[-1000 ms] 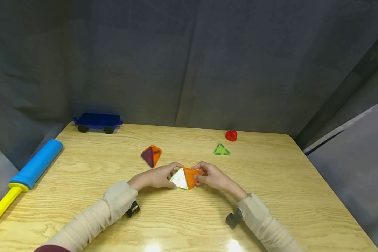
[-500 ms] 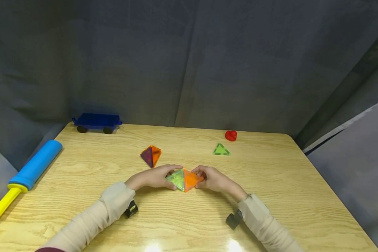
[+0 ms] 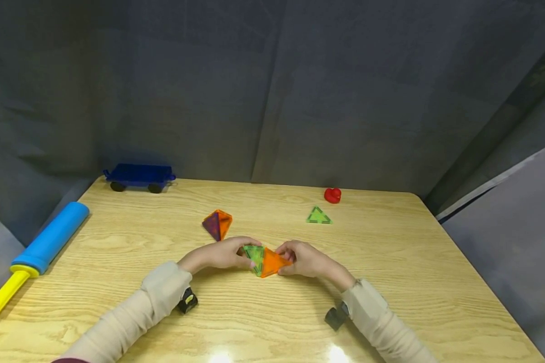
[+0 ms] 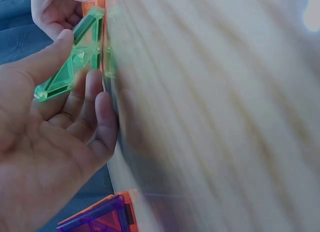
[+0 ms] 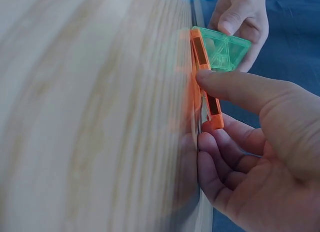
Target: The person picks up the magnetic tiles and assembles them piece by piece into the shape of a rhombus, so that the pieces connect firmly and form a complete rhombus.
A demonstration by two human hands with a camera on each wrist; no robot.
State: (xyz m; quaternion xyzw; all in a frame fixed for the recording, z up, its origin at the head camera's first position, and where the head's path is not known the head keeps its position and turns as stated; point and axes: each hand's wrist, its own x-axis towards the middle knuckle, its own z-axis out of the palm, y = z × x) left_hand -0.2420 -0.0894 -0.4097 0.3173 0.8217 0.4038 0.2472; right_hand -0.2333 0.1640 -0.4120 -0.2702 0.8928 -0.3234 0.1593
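Near the middle of the table, my left hand (image 3: 227, 253) pinches a green translucent triangular magnetic tile (image 3: 255, 258) between thumb and fingers. My right hand (image 3: 305, 259) pinches an orange triangular magnetic tile (image 3: 272, 262) by its outer corner. The two tiles meet along one edge. In the left wrist view the green tile (image 4: 75, 59) stands tilted up from the tabletop. The right wrist view has the orange tile (image 5: 206, 79) low against the table, its far end touching the green tile (image 5: 223, 50).
Behind the left hand sits an orange and purple tile shape (image 3: 218, 225). A loose green triangle tile (image 3: 319, 216) and a red toy piece (image 3: 332, 195) lie at the back right. A blue wheeled wagon (image 3: 140, 176) stands back left, a blue and yellow pump-like toy (image 3: 50, 242) at the left edge.
The tiles have shifted slightly left and nearer to me. The green tile looked white with glare, then flat, and is now angled against the orange one. Both hands keep their hold.
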